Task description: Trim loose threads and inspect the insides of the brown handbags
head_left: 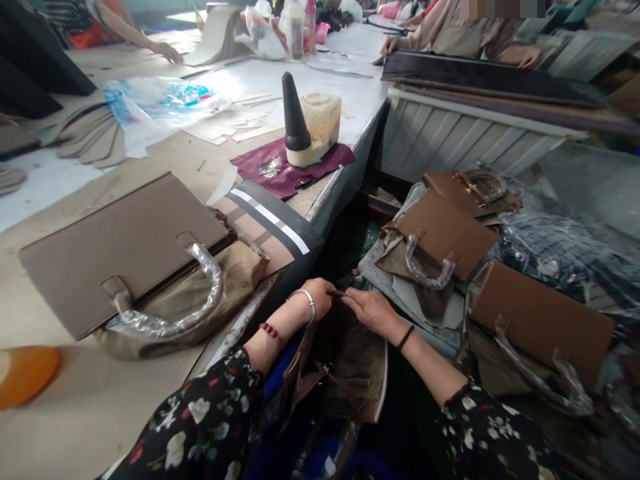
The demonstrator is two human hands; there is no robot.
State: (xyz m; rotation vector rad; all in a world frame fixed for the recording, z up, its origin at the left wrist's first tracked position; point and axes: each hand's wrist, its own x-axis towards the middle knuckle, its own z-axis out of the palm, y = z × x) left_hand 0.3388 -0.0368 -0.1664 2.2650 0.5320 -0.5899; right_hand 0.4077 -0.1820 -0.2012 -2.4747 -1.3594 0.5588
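Below the table edge, a brown handbag (353,363) hangs or rests over my lap, its lining side and straps showing. My left hand (319,298) pinches the bag's dark upper edge. Close beside it, my right hand (373,310) grips the same edge between thumb and fingers. The edge is stretched in the short gap between both hands. On the table to the left lies another handbag (125,247), taupe, with its handle (173,323) wrapped in clear plastic. A striped checked piece (270,223) lies next to it at the table's edge.
A black cone-topped glue pot (296,117) and a stained plastic container (323,117) stand on a maroon scrap (245,163). More brown handbags (543,320) are piled at right, near a grey bin (450,133). Two other people work at the far side; one hand (167,52) touches the table.
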